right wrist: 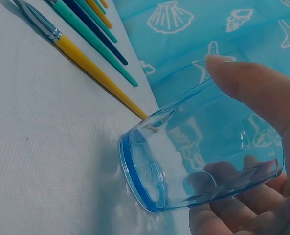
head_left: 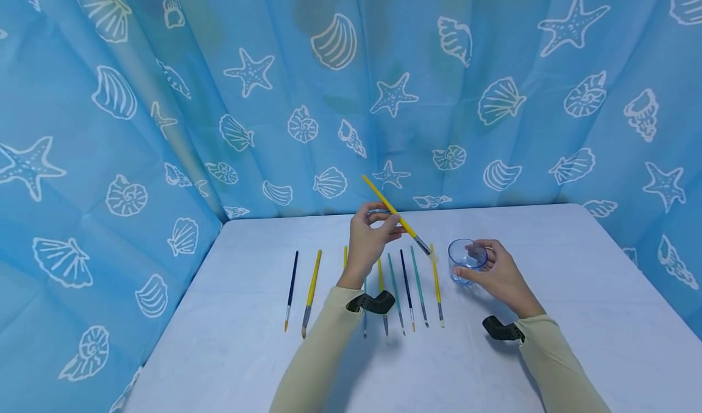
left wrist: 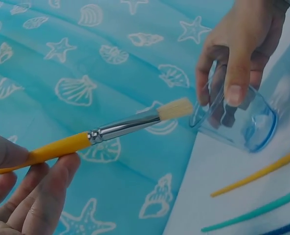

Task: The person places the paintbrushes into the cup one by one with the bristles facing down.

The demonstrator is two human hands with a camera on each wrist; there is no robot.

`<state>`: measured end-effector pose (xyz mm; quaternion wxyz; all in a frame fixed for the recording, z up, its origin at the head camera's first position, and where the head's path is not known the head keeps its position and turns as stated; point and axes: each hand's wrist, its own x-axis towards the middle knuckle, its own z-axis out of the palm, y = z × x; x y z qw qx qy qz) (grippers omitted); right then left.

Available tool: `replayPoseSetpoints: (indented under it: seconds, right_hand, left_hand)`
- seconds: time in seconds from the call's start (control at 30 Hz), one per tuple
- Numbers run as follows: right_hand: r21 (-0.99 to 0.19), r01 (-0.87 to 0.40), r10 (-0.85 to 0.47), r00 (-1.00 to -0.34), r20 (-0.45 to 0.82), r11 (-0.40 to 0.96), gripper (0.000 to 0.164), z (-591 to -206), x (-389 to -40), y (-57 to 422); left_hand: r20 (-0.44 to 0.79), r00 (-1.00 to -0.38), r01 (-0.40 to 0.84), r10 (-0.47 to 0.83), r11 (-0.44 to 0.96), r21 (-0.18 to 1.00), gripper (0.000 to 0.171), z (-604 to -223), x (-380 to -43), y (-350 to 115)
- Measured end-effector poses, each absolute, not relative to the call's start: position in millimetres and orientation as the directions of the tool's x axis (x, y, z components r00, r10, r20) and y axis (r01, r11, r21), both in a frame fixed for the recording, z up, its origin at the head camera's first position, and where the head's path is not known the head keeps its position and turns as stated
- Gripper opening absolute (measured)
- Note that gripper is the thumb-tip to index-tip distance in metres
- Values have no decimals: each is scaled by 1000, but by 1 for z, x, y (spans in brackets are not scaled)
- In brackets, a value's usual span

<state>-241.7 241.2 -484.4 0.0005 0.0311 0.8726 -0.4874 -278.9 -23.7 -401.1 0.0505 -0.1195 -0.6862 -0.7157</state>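
My left hand pinches a yellow paintbrush by its handle above the table. The brush slants with its pale bristles pointing down and right, near the rim of a clear blue glass. Around the side of that glass my right hand is curled, thumb on one side and fingers on the other. No brush shows inside the glass. Left of it, a yellow paintbrush lies on the table with its bristles toward me.
Several more paintbrushes lie in a row on the white-covered table, among them a dark blue brush, a thick yellow brush and a teal brush. My left forearm covers part of the row. A blue shell-patterned curtain hangs behind.
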Motion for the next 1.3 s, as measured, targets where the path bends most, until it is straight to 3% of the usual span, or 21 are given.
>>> replayPoseSetpoints:
  seconds: [0.53, 1.3]
  right_hand:
    - [-864, 59, 66, -997, -31, 499, 97, -486, -243, 243]
    - [-861, 79, 68, -996, -51, 503, 102, -485, -244, 242]
  left_hand:
    - [240, -963, 233, 122, -65, 970, 28, -398, -286, 18]
    - [258, -943, 290, 209, 138, 947, 27, -422, -283, 61]
